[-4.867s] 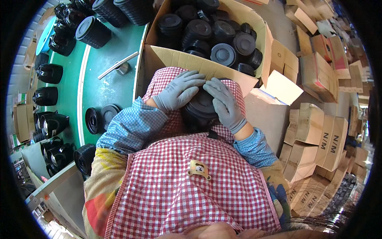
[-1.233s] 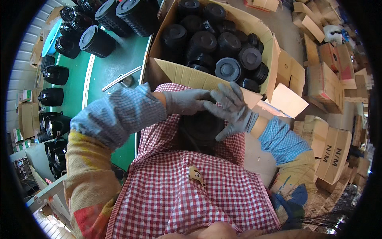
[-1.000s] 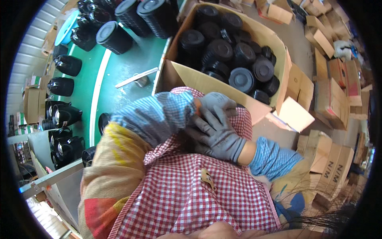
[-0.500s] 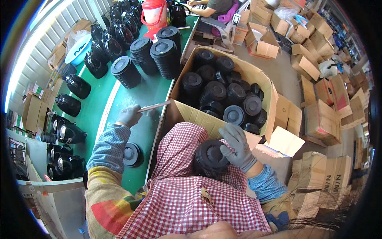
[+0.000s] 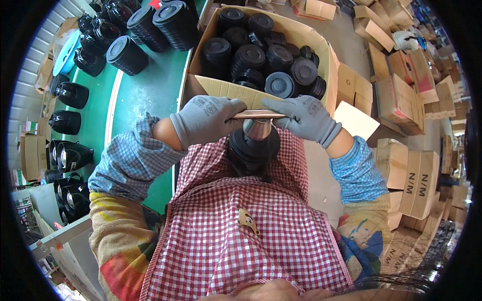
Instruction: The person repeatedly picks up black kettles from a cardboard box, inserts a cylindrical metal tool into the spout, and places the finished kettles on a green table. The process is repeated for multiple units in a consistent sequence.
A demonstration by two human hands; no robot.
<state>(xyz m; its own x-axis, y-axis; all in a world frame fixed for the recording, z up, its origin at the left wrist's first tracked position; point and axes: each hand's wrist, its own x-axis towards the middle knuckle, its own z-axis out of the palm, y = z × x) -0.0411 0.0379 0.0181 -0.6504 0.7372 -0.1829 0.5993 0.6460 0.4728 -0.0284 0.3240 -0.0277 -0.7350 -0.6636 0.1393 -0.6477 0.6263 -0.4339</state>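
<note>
Both gloved hands grip a flat metal bar tool (image 5: 259, 114), one at each end. My left hand (image 5: 206, 119) is closed on its left end, and my right hand (image 5: 305, 119) pinches the right end. Below the middle of the bar, a shiny metal cup-shaped piece (image 5: 257, 130) reaches down to a black round ribbed part (image 5: 253, 150), which sits between my legs against the red checked apron (image 5: 241, 220). Whether bar and cup are one piece, I cannot tell. The hands and tool hide some of the black part's top.
A cardboard box (image 5: 241, 89) of black round lids stands just beyond my hands. On the green table (image 5: 145, 98) at the left are lid stacks (image 5: 128, 55) and several black glossy jugs (image 5: 73, 94). Cartons (image 5: 409, 178) are piled at the right.
My left hand has brought the bar from over the table to above the black part. My right hand has left the part's side and taken the bar's other end. The view has tilted down.
</note>
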